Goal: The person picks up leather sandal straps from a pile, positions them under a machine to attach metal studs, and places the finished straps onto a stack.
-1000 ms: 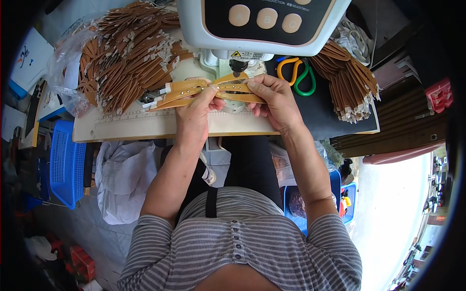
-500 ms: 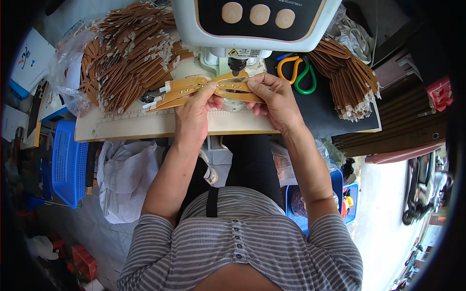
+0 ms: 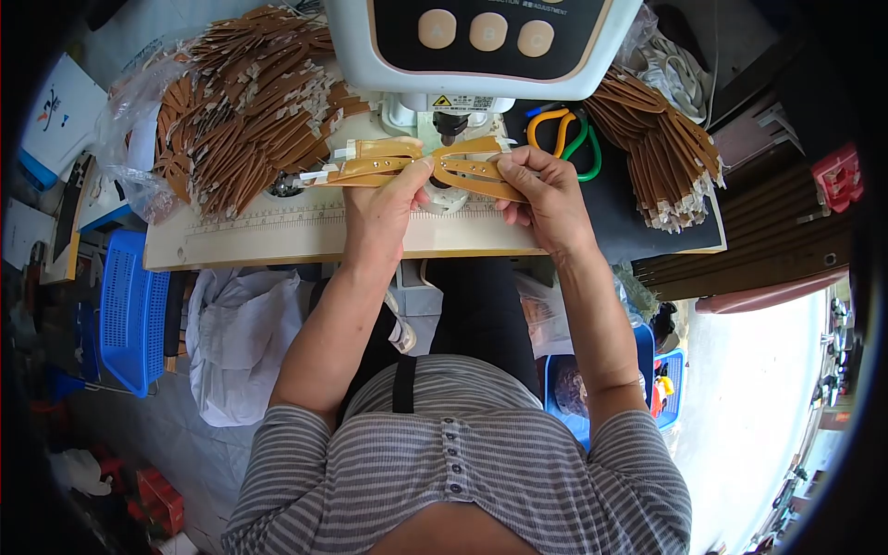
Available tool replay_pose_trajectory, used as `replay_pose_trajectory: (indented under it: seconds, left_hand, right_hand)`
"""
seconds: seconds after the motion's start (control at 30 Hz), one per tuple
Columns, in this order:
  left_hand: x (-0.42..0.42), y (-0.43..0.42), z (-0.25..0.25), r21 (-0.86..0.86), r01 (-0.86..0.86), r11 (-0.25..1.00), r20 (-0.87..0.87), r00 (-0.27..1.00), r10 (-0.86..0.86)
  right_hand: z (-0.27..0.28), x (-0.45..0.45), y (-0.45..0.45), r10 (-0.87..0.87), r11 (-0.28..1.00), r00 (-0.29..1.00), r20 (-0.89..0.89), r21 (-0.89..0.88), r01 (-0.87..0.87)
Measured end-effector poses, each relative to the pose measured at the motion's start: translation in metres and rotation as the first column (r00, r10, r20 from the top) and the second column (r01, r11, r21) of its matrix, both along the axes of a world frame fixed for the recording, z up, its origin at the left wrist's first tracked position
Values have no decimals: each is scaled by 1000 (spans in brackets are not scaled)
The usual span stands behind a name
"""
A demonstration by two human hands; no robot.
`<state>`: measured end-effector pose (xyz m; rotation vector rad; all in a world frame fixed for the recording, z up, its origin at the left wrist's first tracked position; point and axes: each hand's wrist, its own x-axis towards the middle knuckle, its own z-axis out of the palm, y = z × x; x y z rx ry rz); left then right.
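A tan strap piece [image 3: 470, 167] with long slots, a row of small metal studs and white-tipped ends is stretched between my hands. My left hand [image 3: 388, 202] pinches it near the middle, thumb on top. Toward its right end, my right hand [image 3: 548, 196] grips it between thumb and fingers. Just above the strap is the dark tip [image 3: 450, 127] of a white machine [image 3: 592, 69] with buttons marked A, B and C. Part of the machine's base [image 3: 446, 201] shows under the strap; the rest is covered by it and my hands.
A big heap of brown strap pieces [image 3: 254, 116] covers the table's left. Another stack [image 3: 661, 153] lies at the right, beside scissors with orange and green handles [image 3: 583, 148]. A printed ruler [image 3: 250, 225] runs along the table. Blue baskets [image 3: 134, 314] stand below.
Both hands have shifted right with the strap, so different studs lie near the machine's tip. A scooter seen at the far right has gone from view.
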<state>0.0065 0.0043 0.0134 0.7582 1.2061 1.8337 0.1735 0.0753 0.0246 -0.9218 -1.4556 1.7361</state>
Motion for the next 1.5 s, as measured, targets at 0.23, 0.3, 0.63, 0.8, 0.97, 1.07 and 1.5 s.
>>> replay_pose_trajectory:
  seconds: [0.23, 0.3, 0.63, 0.8, 0.97, 1.07, 1.5]
  left_hand:
    - [1, 1, 0, -32, -19, 999, -19, 1000, 18]
    - [0, 1, 0, -43, -12, 999, -1, 1000, 12]
    - [-3, -1, -5, 13, 6, 1000, 95, 995, -7]
    - [-5, -4, -4, 23, -17, 1000, 183, 983, 13]
    - [-5, -3, -3, -15, 21, 1000, 83, 996, -20]
    - [-7, -1, -4, -34, 34, 999, 52, 998, -32]
    - [-3, 0, -1, -41, 6, 999, 52, 999, -4]
  right_hand:
    - [2, 1, -1, -3, 1000, 999, 39, 3, 3]
    - [2, 0, 0, 0, 1000, 999, 40, -5, 0]
    - [-1, 2, 0, 2, 1000, 1000, 7, 13, -2]
    - [1, 11, -2, -32, 999, 997, -64, 31, 34]
    - [4, 20, 0, -75, 996, 997, -33, 40, 77]
    - [1, 21, 0, -78, 996, 997, -17, 41, 78]
    - [0, 22, 3, -68, 997, 997, 25, 25, 67]
